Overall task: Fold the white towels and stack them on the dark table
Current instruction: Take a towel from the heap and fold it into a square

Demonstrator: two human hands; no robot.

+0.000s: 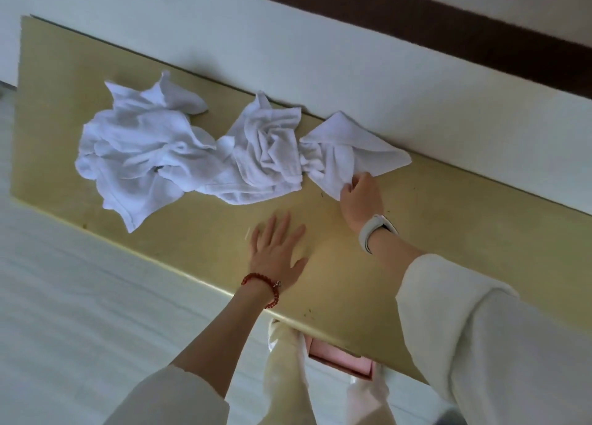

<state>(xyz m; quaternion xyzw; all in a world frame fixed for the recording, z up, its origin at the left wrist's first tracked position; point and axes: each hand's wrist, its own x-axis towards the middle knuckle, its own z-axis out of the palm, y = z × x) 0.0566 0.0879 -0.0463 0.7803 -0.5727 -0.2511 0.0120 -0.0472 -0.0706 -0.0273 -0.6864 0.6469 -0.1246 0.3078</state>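
No writing shows. Three crumpled towels [256,149] lie in a row on the table [448,232]. The right hand [362,200] pinches the rightmost towel's [349,149] corner; the left hand [278,251] rests flat, fingers spread.

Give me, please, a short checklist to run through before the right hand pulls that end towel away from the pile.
1. Right hand has hold of the rightmost towel: ok, fingers pinch its near corner.
2. Left hand out of the way: ok, flat on the bare table, touching no cloth.
3. Towel free of the middle towel: not ok, their edges meet and bunch together.
4. Bare table surface for folding: ok, in front of the towels.
5. Any towel already folded: not ok, the big pile is crumpled too.
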